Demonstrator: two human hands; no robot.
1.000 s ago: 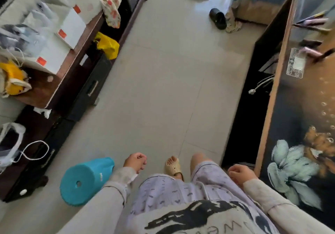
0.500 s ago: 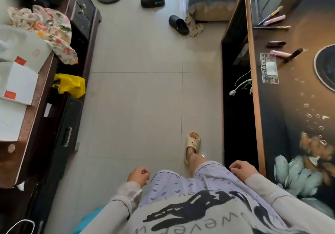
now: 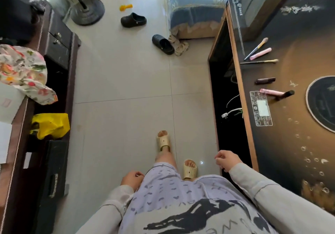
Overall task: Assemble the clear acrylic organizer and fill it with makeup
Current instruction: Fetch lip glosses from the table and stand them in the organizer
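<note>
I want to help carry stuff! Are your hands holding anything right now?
Nothing. The left hand and the right hand both hang empty, loosely curled.

An open lane of floor (image 3: 123,81) runs toward 12 o'clock between the cabinet (image 3: 58,50) at 9 and the surface (image 3: 290,152) at 3. Black clogs (image 3: 133,19) and a fan base (image 3: 87,11) sit at its far end; makeup brushes and tubes (image 3: 260,54) lie scattered on the surface near 2 o'clock.

Pale grey long sleeves (image 3: 268,195) end in stitched cuffs at the left hand (image 3: 133,179) and right hand (image 3: 226,161). Between the hands are lavender shorts (image 3: 172,184) flecked with small dark marks, and a light top (image 3: 204,213) with black print and lettering. Ahead of the hands are cream slide sandals (image 3: 163,141).
</note>
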